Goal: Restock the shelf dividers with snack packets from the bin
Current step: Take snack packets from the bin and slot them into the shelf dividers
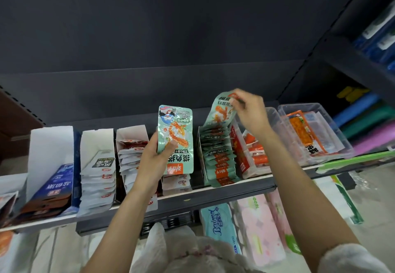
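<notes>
My left hand [155, 157] grips a stack of mint-green snack packets [176, 136] with orange print, held upright above the shelf. My right hand [251, 112] pinches the top edge of another mint-green packet [221, 112] that leans at the back of a row of the same packets [220, 161] standing in a shelf divider. The packet's lower end sits behind the row. No bin is in view.
Left of the row stand white divider boxes [100, 151] with white and red packets and a blue box [55, 185]. A red box [240, 153] and clear plastic tubs [316, 131] with orange snacks sit to the right. Tissue packs [220, 223] lie on the lower shelf.
</notes>
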Demonstrator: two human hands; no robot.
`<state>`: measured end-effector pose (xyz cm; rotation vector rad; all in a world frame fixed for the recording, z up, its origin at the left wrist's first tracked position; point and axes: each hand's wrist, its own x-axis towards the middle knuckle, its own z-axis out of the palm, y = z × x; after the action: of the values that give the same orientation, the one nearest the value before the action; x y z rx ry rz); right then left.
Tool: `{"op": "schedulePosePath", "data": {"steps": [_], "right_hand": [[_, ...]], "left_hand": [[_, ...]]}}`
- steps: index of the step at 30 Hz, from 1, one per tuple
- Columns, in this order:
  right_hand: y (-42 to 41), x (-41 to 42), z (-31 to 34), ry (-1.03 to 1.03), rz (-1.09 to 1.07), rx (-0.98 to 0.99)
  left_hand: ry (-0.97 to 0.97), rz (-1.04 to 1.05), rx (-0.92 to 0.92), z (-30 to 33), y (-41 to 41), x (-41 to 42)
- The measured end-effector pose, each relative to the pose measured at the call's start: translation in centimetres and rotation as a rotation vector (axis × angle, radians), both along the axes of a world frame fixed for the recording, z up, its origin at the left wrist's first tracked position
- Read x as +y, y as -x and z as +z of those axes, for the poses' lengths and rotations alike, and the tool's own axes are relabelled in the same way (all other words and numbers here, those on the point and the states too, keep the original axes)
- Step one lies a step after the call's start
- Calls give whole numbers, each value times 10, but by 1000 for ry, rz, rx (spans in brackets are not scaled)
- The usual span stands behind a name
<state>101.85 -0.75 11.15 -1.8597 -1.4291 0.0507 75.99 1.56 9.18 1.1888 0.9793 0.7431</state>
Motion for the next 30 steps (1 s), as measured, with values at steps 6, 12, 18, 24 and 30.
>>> {"op": "schedulePosePath", "data": {"steps": [6,12,18,24,30], "right_hand": [[19,-2,-30,444,171,-273],[31,-17,-49,465,78,-394],[87,-59,-10,152,32,711],[100,-76,-14,-290,-177,1650],[45,-94,1,-373,-471,841]], "left_hand": [[-7,19,12,0,-5,2],[-14,50,34,1,-7,3],[107,225,-153,6,-27,-1],[-120,-15,-114,8,-68,-17],[-863,-429,687,-15,-74,22]]}}
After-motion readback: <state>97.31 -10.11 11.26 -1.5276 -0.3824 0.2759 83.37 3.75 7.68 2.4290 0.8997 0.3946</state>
